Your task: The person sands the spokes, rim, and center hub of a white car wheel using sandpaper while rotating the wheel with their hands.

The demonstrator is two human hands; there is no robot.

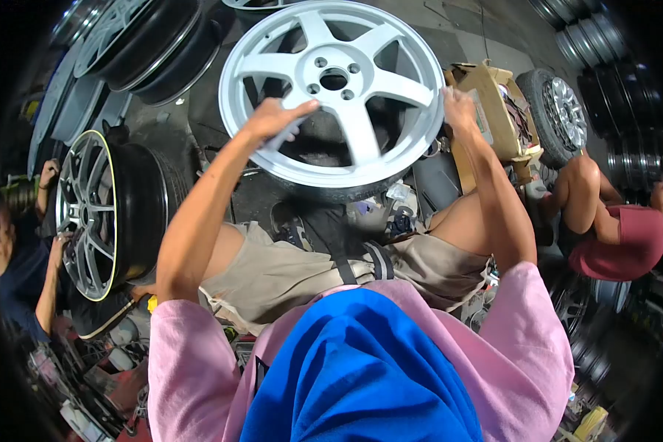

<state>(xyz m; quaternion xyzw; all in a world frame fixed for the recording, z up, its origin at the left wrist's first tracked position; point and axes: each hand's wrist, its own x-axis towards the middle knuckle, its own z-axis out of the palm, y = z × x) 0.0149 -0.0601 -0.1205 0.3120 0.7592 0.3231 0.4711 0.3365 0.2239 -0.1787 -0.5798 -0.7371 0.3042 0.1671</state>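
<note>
White six-spoke wheel sits on a dark tire ahead of the person, left hand over its near-left rim, thumb out, fingers blurred, can't tell grip, right hand closed on right edge, cardboard box right, silver multi-spoke wheel beyond.

White six-spoke wheel, left hand at near-left spoke, right hand on right rim; cardboard box just beside
</note>
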